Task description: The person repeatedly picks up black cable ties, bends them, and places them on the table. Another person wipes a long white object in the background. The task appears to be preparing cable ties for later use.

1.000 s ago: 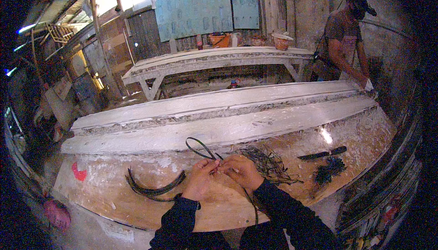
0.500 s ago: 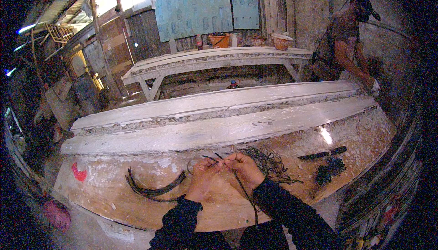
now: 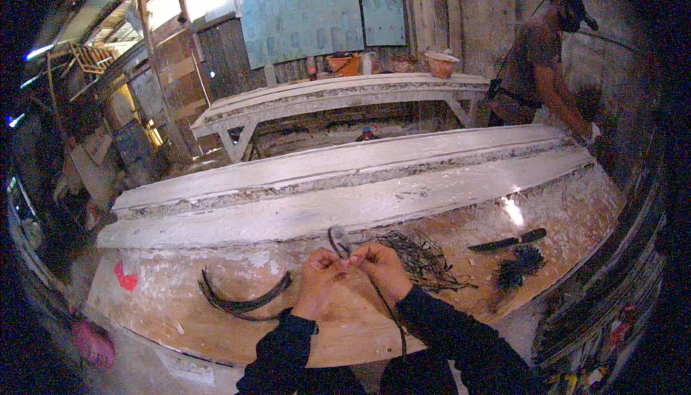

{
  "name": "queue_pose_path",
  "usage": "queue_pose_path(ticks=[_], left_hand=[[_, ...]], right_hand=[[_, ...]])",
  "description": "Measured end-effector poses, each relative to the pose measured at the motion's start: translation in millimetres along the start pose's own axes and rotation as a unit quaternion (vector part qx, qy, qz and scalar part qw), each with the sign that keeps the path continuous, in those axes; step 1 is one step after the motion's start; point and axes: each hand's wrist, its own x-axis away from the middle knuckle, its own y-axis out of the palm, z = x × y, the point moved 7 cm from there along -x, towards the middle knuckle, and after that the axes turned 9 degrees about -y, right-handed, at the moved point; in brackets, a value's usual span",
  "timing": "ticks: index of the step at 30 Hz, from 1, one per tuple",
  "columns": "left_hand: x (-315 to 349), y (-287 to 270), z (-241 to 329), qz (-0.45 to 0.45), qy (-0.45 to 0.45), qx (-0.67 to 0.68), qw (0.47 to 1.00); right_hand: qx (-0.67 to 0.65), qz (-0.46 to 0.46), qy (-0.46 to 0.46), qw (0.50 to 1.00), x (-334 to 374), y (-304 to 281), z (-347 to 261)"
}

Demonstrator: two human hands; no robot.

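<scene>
My left hand (image 3: 320,280) and my right hand (image 3: 379,267) meet over the worn wooden board (image 3: 187,301). Both pinch a thin dark strip (image 3: 337,239) whose short loop sticks up between the fingers. Its long end (image 3: 389,308) trails down past my right wrist. A pile of thin dark strands (image 3: 421,258) lies just right of my right hand. Two curved dark strips (image 3: 241,301) lie on the board left of my left hand.
A dark knife (image 3: 507,241) and a tuft of dark fibres (image 3: 520,267) lie at the right of the board. Plaster-caked long planks (image 3: 345,179) run behind it. Another person (image 3: 540,64) works at the far right by a white bench (image 3: 338,96).
The strip's loop has shrunk from a wide loop lying left of my hands to a short one standing between them. My hands stay together in the same spot.
</scene>
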Motion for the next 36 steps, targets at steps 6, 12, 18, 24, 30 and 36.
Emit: queue_pose_path(ticks=[6, 12, 18, 24, 30, 36], left_hand=[[-2.0, -5.5, -4.8, -0.021, -0.064, 0.038, 0.997], [1.9, -2.4, -4.6, -0.078, -0.098, 0.1, 0.987], [3.8, 1.7, -2.7, -0.118, -0.104, 0.098, 0.983], [6.2, 3.8, -3.0, -0.114, -0.126, 0.1, 0.98], [8.7, 0.8, -3.1, -0.104, -0.132, 0.106, 0.98], [-0.4, -11.7, -8.7, -0.05, -0.162, 0.094, 0.981]], right_hand=[[0.418, -0.013, -0.391, 0.82, 13.8, 17.0, -68.0], [0.415, -0.058, -0.454, 0.786, 23.9, 23.8, -69.9], [0.434, -0.076, -0.475, 0.762, 27.5, 28.3, -73.8], [0.432, -0.107, -0.46, 0.768, 27.1, 35.6, -86.2], [0.426, -0.14, -0.417, 0.79, 24.5, 34.6, -70.3], [0.32, -0.159, -0.289, 0.888, 11.4, 29.0, -44.8]])
